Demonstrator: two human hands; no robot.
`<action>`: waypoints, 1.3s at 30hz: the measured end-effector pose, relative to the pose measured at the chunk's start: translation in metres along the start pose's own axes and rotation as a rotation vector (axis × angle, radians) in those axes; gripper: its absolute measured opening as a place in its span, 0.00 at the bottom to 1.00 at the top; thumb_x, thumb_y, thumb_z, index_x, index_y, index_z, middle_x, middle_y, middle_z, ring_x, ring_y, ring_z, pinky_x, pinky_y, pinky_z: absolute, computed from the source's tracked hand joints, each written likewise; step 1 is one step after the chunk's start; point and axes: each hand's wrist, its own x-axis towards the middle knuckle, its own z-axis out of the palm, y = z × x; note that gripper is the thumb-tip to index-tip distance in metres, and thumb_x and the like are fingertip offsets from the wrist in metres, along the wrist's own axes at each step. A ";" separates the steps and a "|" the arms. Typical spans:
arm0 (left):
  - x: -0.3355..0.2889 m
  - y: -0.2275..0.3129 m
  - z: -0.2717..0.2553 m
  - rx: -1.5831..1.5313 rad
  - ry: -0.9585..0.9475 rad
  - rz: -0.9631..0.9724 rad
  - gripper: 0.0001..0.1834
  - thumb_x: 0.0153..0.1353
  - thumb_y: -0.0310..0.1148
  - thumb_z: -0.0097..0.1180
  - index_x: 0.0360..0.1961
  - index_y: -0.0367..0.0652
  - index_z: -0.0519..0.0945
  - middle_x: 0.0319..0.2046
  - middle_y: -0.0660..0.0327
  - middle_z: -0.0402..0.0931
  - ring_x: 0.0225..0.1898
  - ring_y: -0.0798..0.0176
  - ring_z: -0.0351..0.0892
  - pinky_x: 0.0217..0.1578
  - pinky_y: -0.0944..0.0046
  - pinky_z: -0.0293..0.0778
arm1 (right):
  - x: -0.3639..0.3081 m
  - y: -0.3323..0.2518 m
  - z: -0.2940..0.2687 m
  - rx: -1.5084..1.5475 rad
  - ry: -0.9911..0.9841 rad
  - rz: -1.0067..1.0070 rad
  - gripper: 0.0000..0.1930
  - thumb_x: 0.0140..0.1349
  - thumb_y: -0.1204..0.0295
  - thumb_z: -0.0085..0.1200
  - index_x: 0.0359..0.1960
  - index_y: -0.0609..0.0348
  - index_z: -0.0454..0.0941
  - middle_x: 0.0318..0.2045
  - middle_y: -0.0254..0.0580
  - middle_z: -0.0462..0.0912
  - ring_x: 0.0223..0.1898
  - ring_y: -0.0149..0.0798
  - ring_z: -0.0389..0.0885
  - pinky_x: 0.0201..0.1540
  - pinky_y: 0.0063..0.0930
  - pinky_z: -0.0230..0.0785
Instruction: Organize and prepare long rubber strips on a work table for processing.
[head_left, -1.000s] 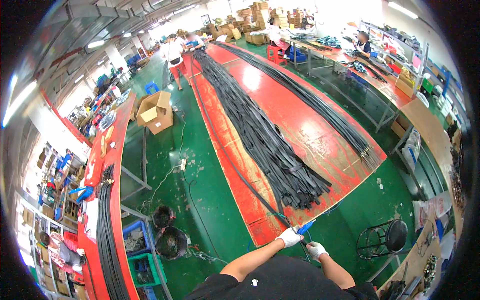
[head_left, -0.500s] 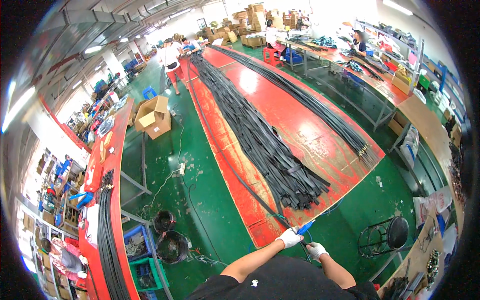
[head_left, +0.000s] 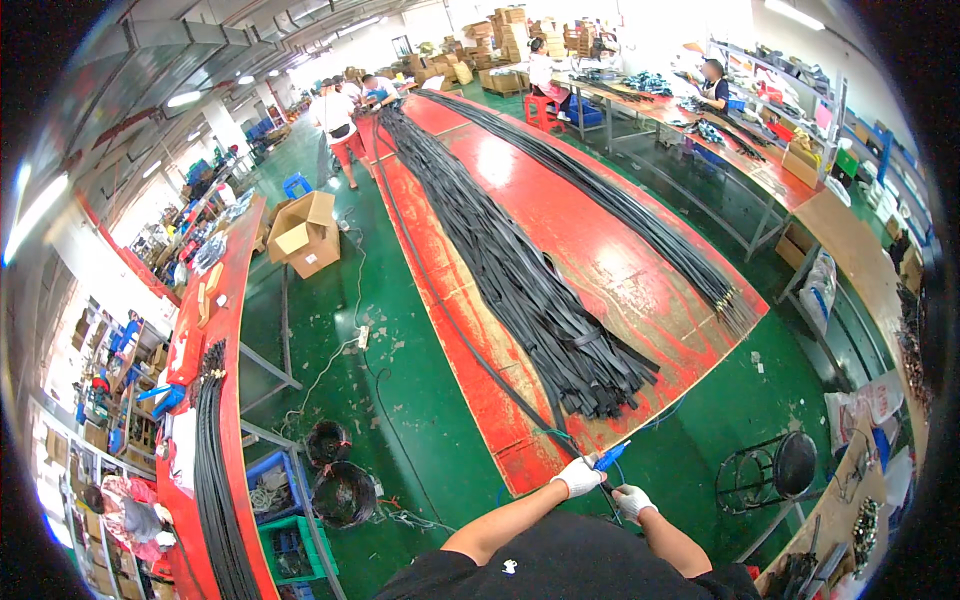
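Observation:
My left hand [head_left: 578,478], in a white glove, is closed at the near edge of the red table [head_left: 525,465]. It is around a long black strip [head_left: 480,362] that runs along the table's left side to my hands. A blue tool [head_left: 611,457] sticks out beside the left fingertips; its exact kind is too small to tell. Close by on the right, my right hand [head_left: 632,502], also gloved in white, is bent with its fingers curled by the strip's lower end. What those fingers hold is hidden. A thick bundle of flat black strips [head_left: 540,310] lies just beyond.
A second black bundle [head_left: 640,220] lies along the table's right side. To the left are a cardboard box [head_left: 305,235], black buckets [head_left: 345,493] and a bench [head_left: 225,400] with black cables. A round black stool [head_left: 795,466] stands right. Other people [head_left: 335,115] work farther off.
My hands and the black strip stay almost where they were. The person at the lower left bench has shifted, and people at the far end and at the right bench have moved slightly.

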 end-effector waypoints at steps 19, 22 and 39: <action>0.005 -0.021 0.012 -0.022 0.139 0.143 0.24 0.61 0.42 0.60 0.52 0.36 0.78 0.37 0.49 0.83 0.40 0.55 0.83 0.41 0.57 0.75 | 0.000 -0.008 -0.002 0.097 -0.054 0.037 0.16 0.70 0.62 0.54 0.52 0.57 0.79 0.29 0.37 0.80 0.23 0.32 0.74 0.24 0.29 0.66; -0.005 -0.006 0.001 -0.012 0.065 0.090 0.27 0.61 0.42 0.59 0.57 0.37 0.74 0.42 0.46 0.82 0.44 0.51 0.83 0.45 0.57 0.75 | -0.002 -0.010 -0.001 0.084 -0.034 0.035 0.16 0.70 0.62 0.55 0.52 0.58 0.80 0.29 0.37 0.81 0.26 0.32 0.76 0.29 0.30 0.69; -0.006 -0.041 -0.004 -0.109 -0.027 0.130 0.29 0.61 0.38 0.60 0.63 0.42 0.73 0.44 0.52 0.83 0.46 0.56 0.82 0.49 0.59 0.74 | -0.004 -0.010 0.026 -0.062 0.092 -0.076 0.15 0.71 0.61 0.53 0.51 0.58 0.80 0.32 0.39 0.82 0.32 0.34 0.78 0.37 0.31 0.72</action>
